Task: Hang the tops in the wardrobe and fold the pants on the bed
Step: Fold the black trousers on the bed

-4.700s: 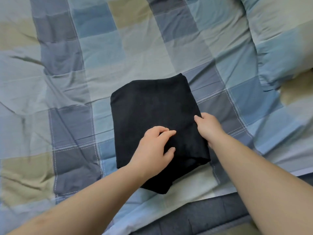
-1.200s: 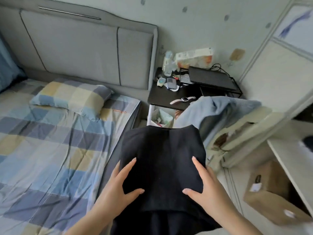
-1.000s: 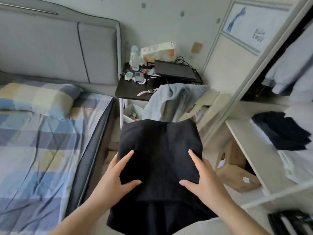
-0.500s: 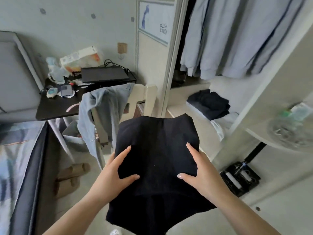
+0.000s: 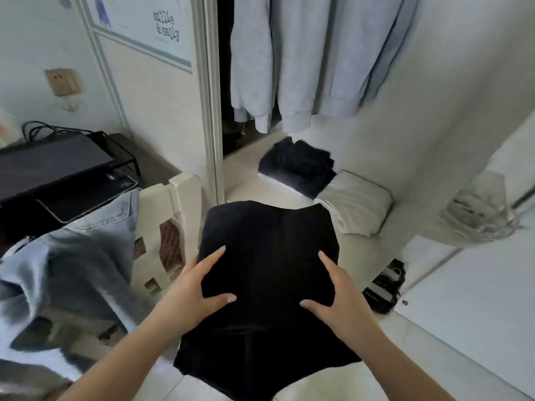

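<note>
1. We've got the folded black pants (image 5: 267, 273) held up in mid-air in front of the open wardrobe (image 5: 451, 91), carried between both hands.
2. Left hand (image 5: 197, 287) is on the left edge of the pants: thumb lies across the top face, index finger stretched out along the side. The other fingers go under the cloth, so we can't see them. It's a clamp-style hold, thumb on top, not a fist.
3. Right hand (image 5: 337, 290) mirrors it on the right edge: thumb pointing inward over the top, index finger running up the side, the remaining fingers hidden beneath.
4. The near end of the pants sags below the hands, with a loose layer hanging down toward the floor.
5. Inside the wardrobe, pale grey tops (image 5: 292, 59) hang above the shelf (image 5: 249, 186).
6. On that shelf, just past the far edge of the pants, sits a pile of dark folded clothes (image 5: 298, 166), with a cream folded piece (image 5: 356, 204) touching it on the right.
7. Left of the wardrobe there's a cream chair (image 5: 170, 224) with a denim garment (image 5: 66, 261) draped over it, and a black side table (image 5: 58, 175) behind.
</note>
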